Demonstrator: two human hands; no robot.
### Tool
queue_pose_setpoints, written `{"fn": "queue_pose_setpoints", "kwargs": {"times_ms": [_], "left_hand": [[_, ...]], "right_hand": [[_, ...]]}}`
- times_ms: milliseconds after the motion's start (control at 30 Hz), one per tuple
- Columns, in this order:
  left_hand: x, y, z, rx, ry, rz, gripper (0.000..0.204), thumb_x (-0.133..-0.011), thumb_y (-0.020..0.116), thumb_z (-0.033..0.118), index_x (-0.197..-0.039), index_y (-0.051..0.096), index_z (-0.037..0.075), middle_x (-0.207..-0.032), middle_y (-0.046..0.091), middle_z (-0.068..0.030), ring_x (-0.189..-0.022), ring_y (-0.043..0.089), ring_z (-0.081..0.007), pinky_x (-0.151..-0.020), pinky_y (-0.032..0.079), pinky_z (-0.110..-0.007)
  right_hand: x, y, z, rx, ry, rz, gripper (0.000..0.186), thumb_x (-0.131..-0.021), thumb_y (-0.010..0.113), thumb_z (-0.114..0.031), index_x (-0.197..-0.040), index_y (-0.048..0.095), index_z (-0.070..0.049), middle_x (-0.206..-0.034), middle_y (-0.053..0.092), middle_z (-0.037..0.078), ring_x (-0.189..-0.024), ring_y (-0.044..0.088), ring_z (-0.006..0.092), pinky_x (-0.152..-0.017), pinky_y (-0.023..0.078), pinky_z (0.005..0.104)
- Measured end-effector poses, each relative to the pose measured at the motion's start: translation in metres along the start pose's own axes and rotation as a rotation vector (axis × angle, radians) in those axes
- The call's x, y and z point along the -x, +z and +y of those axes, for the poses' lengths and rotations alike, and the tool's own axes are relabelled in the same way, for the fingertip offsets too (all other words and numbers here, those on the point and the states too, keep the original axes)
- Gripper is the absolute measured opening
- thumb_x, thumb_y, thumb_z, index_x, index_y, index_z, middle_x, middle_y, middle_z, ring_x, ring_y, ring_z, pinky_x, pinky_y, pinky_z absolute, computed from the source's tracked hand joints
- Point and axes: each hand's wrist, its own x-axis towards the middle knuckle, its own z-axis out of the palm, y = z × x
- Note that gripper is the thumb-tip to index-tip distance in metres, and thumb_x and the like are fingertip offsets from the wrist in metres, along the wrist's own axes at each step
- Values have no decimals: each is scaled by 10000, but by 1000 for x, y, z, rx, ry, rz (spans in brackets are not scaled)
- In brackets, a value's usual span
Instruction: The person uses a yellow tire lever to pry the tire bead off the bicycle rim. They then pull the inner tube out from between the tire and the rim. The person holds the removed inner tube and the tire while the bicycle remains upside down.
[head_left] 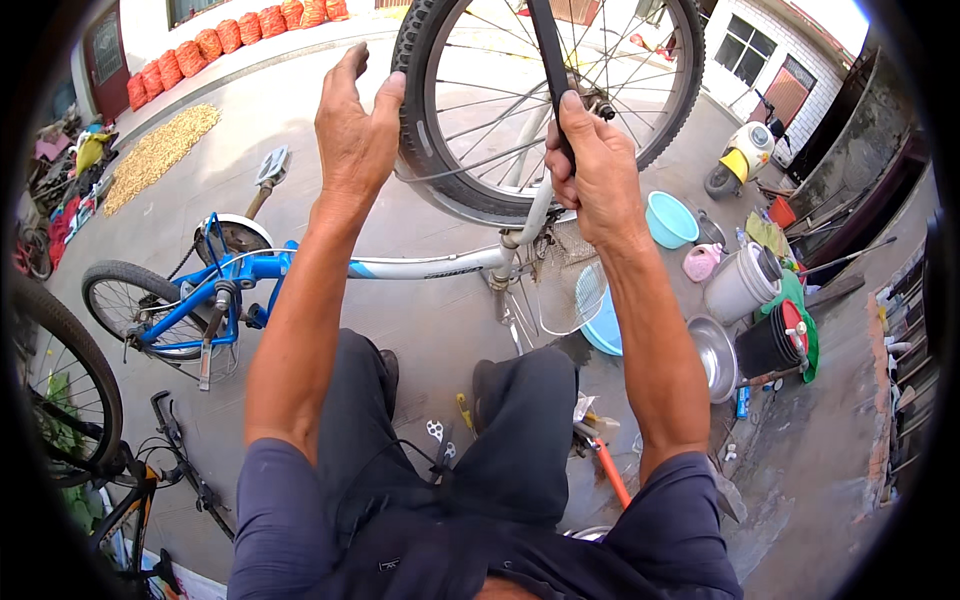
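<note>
A spoked bicycle wheel [422,128] with a knobby black tyre stands upright in front of me. My left hand [358,135] is beside the tyre's left edge, fingers apart and holding nothing; whether it touches the rubber I cannot tell. In front of the spokes, my right hand [592,165] is closed round the lower end of a long flat black strip [549,50], which runs up past the top of the view. A silver fork [538,212] joins the wheel to a blue and white bicycle frame [420,267] stretching off to the left.
Two spanners [440,440] and a red-handled tool [611,472] lie near my legs. Right of the wheel are a turquoise basin [671,220], a metal bowl [712,360] and buckets [742,285]. Another bicycle [140,500] is at lower left. Red sacks [208,44] line the far wall.
</note>
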Motion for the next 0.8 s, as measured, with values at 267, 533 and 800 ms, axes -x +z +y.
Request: {"fn": "queue_pose_setpoints", "kwargs": {"times_ms": [267,533,800], "left_hand": [[116,-30,-76,98,-418,184,308,-944,513,164,-1177,498,-35,-1145,560,-164,-1090,552,-237,-961,441,-348],[174,-10,-120,-13,-477,98,275,-938,518,130,-1157,511,-38,-1120,570,-143,-1066,573,-224,-902,456,-327],[184,13,-103,109,-538,-52,242,-947,502,115,-1146,531,-20,-1109,578,-125,-1035,595,-210,-845,497,-315]], "right_hand": [[41,9,118,-217,-171,323,324,-888,654,-344,-793,521,-64,-598,498,-5,-498,431,40,-417,326,179],[23,18,176,-450,-139,495,298,-901,637,-247,-711,486,-75,-533,435,-6,-451,405,67,-410,342,218],[30,-3,203,-507,97,592,521,-947,510,-424,-580,355,-90,-498,377,41,-392,344,117,-378,323,261]]}}
